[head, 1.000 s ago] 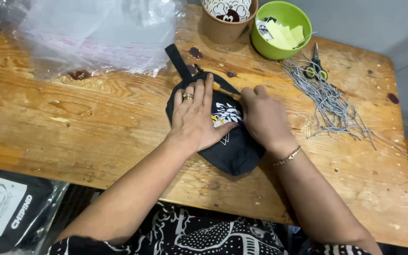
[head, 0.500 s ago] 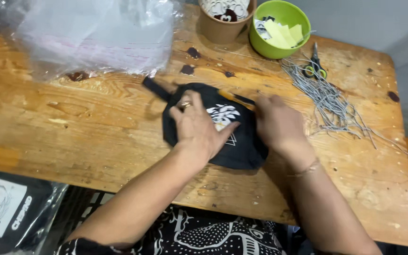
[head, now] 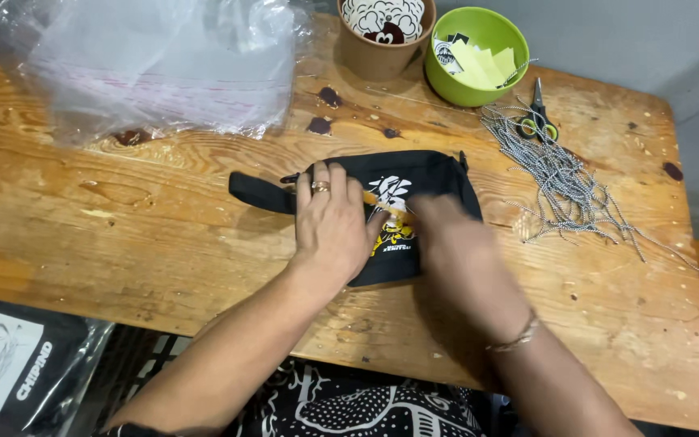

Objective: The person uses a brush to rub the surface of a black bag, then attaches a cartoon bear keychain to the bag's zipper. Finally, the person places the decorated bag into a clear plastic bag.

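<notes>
Since before, pouch (head: 414, 186) lies flatter; left hand (head: 332, 226) presses open-palmed, right hand (head: 455, 243) blurs, grip unclear—pouch could slide.

a small black fabric pouch (head: 426, 182) lies flat on the wooden table (head: 123, 226), long side across, its short black strap (head: 259, 193) stretched out to the left. a white and yellow printed design sits on its upper face; much of the near half is covered
</notes>
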